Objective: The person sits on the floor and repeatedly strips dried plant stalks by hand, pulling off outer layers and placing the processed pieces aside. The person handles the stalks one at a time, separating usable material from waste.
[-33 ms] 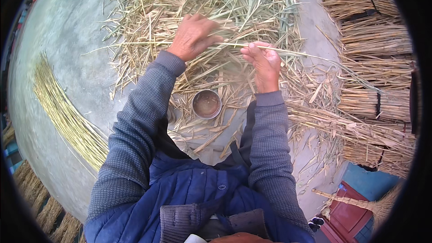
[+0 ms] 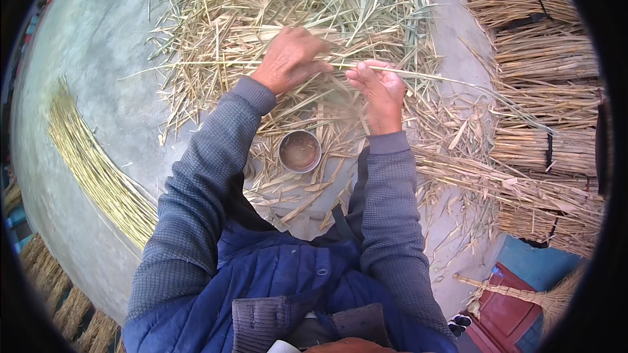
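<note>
One long, thin stalk [image 2: 451,80] lies across the front of the person, almost level, and passes through the place where the two hands are working. The right hand [image 2: 379,95] has its grip closed in a pinch: the thumb and the bent fingers hold the stalk between them, with the palm turned partly upward. From this grip, the stalk's longer right part goes outward and bends down toward the tied bundles [image 2: 536,59] on the right side. The left hand [image 2: 292,60] is just beside the right one, its back to the camera and its fingers curved over the stalk, which comes out on both sides of it; how tight this grip is, I cannot tell, because the back of the hand hides it. The stalk's left end reaches beyond the heap of dry leaves [image 2: 340,10], over the floor [image 2: 104,39]. Below the hands, a round bowl [image 2: 299,151] stands among scattered pieces, and a loose yellow-green bunch [image 2: 98,163] lies well apart at left.
</note>
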Tool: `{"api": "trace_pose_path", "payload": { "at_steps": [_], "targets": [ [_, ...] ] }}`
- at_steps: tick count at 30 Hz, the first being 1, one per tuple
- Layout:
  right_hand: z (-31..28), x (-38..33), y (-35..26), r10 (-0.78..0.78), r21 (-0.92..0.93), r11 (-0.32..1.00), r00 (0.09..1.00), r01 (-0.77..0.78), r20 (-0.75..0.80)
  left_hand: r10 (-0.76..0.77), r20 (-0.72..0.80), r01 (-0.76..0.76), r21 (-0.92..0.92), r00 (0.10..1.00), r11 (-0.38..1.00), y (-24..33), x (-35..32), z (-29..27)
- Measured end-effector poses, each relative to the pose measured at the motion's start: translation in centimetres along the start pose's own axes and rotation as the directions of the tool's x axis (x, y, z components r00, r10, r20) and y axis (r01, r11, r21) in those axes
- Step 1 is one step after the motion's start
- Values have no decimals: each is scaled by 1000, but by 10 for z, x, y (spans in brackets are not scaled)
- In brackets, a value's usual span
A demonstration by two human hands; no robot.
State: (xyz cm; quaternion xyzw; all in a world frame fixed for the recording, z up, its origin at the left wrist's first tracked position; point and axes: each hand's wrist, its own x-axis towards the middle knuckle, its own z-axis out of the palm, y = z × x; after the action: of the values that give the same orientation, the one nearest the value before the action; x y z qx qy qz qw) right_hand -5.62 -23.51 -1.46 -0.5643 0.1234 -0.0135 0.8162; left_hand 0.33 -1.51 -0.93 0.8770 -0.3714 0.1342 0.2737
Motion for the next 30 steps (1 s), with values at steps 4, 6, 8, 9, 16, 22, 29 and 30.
{"api": "trace_pose_path", "payload": {
  "at_steps": [4,6,8,9,16,22,29,30],
  "targets": [
    [-2,2,-4,-7,1,1000,1000,7,-18,-43,118,28,126,992,992,-5,0,13],
    [-13,5,-14,-20,-16,1000,994,19,-111,-137,162,96,240,977,966,-25,-7,0],
    [-21,7,-20,33,6,999,990,-32,-137,-153,167,95,311,974,946,-40,-17,-13],
    [-21,7,-20,56,12,998,982,-55,-180,-225,225,135,355,948,925,-43,-20,-16],
    [3,-1,1,43,-4,999,999,-43,-9,-277,281,388,-511,919,767,-3,-1,20],
    [7,-4,-1,-11,-56,998,999,13,36,-368,357,511,-657,858,554,2,5,33],
    [1,-8,4,-14,-106,994,1000,13,-6,-659,261,585,-739,705,334,-15,12,11],
    [-1,-8,3,-13,-121,993,1000,10,-26,-720,201,600,-719,664,352,-24,10,0]
  ]
}}
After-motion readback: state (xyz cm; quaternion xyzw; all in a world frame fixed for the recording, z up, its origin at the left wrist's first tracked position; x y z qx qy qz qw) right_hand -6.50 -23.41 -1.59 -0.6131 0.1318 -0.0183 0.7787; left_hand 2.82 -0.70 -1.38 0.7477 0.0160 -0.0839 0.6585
